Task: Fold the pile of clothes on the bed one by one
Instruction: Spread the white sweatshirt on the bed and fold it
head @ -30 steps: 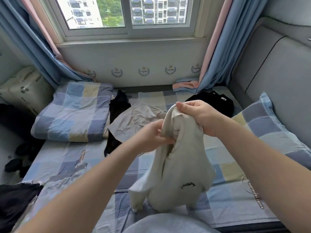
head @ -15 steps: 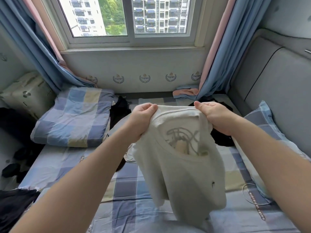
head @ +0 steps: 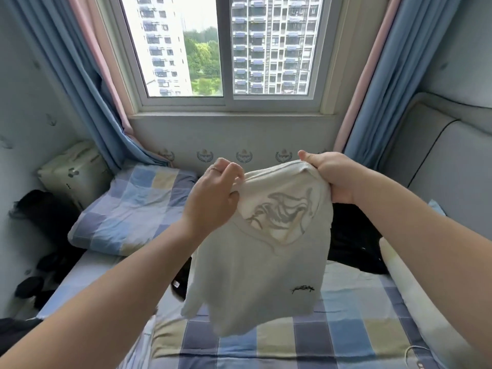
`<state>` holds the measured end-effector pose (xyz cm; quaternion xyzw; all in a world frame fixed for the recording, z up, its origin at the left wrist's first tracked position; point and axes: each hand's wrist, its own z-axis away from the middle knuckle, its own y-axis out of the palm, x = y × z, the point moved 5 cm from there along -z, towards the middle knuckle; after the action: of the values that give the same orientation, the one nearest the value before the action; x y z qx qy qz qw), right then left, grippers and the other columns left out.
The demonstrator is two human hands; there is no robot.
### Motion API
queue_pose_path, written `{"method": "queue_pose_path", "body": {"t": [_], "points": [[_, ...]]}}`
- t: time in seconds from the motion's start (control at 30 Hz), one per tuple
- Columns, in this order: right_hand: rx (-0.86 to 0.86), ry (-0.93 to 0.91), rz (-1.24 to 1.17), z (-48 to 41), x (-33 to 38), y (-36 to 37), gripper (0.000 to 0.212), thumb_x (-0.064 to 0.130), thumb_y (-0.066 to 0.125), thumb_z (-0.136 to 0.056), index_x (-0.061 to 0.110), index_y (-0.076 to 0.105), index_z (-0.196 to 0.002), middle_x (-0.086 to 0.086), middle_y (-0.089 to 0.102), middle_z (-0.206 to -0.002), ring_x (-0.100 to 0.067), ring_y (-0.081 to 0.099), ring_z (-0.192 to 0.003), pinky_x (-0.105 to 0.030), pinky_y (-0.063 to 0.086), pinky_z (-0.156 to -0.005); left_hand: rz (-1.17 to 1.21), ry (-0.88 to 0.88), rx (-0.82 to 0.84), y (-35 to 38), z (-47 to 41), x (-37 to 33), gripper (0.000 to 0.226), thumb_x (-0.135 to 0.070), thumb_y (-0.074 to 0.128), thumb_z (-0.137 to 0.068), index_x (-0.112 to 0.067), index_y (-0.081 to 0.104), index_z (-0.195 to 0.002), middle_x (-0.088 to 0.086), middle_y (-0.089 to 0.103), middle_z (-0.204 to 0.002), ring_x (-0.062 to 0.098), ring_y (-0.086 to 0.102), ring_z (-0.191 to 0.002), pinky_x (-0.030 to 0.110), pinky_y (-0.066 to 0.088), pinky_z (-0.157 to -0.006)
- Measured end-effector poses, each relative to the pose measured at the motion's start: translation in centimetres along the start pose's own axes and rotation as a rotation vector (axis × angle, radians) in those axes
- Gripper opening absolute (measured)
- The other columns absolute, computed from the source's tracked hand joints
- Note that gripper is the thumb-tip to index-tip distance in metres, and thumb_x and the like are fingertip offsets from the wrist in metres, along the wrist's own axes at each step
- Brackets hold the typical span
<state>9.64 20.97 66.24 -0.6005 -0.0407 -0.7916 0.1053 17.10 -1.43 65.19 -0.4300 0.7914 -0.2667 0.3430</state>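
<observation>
Shirt (head: 266, 267), cream, hangs in the air over the bed (head: 346, 331), held up by its top edge between both hands. Its lower part is blurred, and a limp fold droops at the lower left. The bed, in a checked sheet, runs off the bottom of the view. The window (head: 226, 49) stands beyond its far end. A folded checked quilt (head: 127, 209) lies at the far left of the bed. A pale pillow (head: 415, 302) along the right side is cut off by the frame and the right forearm. Black clothes (head: 351, 241) lie on the bed behind the shirt's right side, partly hidden by it; how many pieces cannot be told. A second dark piece (head: 178, 284) peeps out below the left forearm, mostly covered. The left hand (head: 213, 193) grips the left end of the top edge, fingers (head: 234, 169) curled round bunched cloth. The right hand (head: 330, 177) grips the right end, thumb on top, its fingers tucked under the cloth and largely out of sight. A grey print (head: 282, 217) shows through below the neckline, its shape unclear. A small dark mark (head: 302, 289) low on the shirt is unreadable. A ring (head: 215, 169) sits on the left hand.
</observation>
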Motion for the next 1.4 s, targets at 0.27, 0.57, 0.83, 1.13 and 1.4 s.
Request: {"method": "queue_pose_path", "body": {"t": [0.27, 0.57, 0.83, 1.13, 1.4], "points": [[0.186, -0.172, 0.358, -1.7, 2.1, 2.7, 0.063, 0.066, 0.074, -0.072, 0.015, 0.07, -0.11, -0.005, 0.076, -0.091, -0.02, 0.072, -0.078, -0.034, 0.057, -0.069, 0.486, -0.404, -0.041, -3.3, -3.8, 2.5, 0.019, -0.01, 0.058, -0.096, -0.015, 0.072, -0.085, -0.003, 0.065, -0.075, 0.002, 0.052, -0.065, 0.019, 0.041, -0.063], [0.153, -0.6, 0.491, -0.2, 6.7, 9.9, 0.012, 0.024, 0.07, -0.09, 0.018, 0.071, -0.1, 0.001, 0.074, -0.092, -0.009, 0.068, -0.078, -0.028, 0.055, -0.078, 0.407, -0.293, -0.014, -7.9, -9.6, 2.0, 0.016, -0.015, 0.061, -0.094, -0.006, 0.072, -0.086, 0.02, 0.067, -0.081, 0.013, 0.052, -0.067, 0.027, 0.043, -0.062], [0.082, -0.507, 0.509, -1.0, 7.8, 13.8, 0.013, 0.011, 0.055, -0.088, 0.005, 0.062, -0.077, -0.004, 0.06, -0.069, -0.017, 0.057, -0.064, -0.03, 0.048, -0.061, 0.153, -0.199, -0.026, -13.9, -12.4, 3.5, 0.024, -0.022, 0.063, -0.095, -0.004, 0.071, -0.081, 0.003, 0.063, -0.07, 0.015, 0.051, -0.062, 0.027, 0.042, -0.061], [-0.116, -0.445, 0.864, -3.8, 10.7, 12.6, 0.021, 0.01, 0.053, -0.091, 0.011, 0.068, -0.077, -0.002, 0.07, -0.074, -0.015, 0.06, -0.063, -0.022, 0.046, -0.054, -0.251, 0.009, 0.203, -21.7, -14.0, 10.4, 0.011, -0.028, 0.066, -0.096, -0.024, 0.061, -0.087, -0.008, 0.058, -0.078, 0.013, 0.055, -0.072, 0.027, 0.04, -0.064], [-0.289, -0.618, 0.809, -2.3, 19.0, 13.1, 0.025, 0.021, 0.052, -0.102, 0.01, 0.058, -0.082, -0.004, 0.058, -0.074, -0.025, 0.053, -0.074, -0.032, 0.038, -0.06, -0.228, -0.134, 0.333, -23.0, -11.8, 19.5, 0.025, -0.005, 0.047, -0.094, -0.021, 0.057, -0.077, -0.003, 0.056, -0.08, 0.014, 0.054, -0.066, 0.025, 0.045, -0.056]]}}
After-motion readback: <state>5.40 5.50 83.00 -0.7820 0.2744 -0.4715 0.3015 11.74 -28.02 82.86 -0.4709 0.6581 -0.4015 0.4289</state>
